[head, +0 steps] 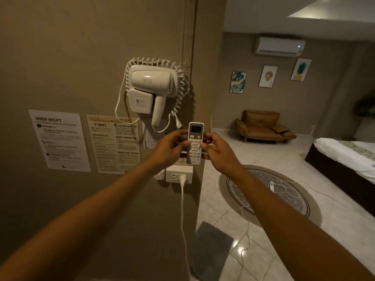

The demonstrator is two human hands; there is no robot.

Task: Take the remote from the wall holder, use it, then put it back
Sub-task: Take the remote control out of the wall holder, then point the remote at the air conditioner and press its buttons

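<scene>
A white remote with a small screen and a yellow button stands upright in front of the wall corner. My left hand grips its left side and my right hand grips its right side, thumbs near the buttons. Behind the remote's lower part a bit of the white wall holder shows, mostly hidden by my hands. I cannot tell whether the remote still sits in it. A white air conditioner hangs high on the far wall with a small light on.
A wall-mounted hair dryer with coiled cord hangs above the remote. Printed notices are stuck to the wall at left. A socket with a white plug and cable sits below. A round rug, brown armchair and bed lie to the right.
</scene>
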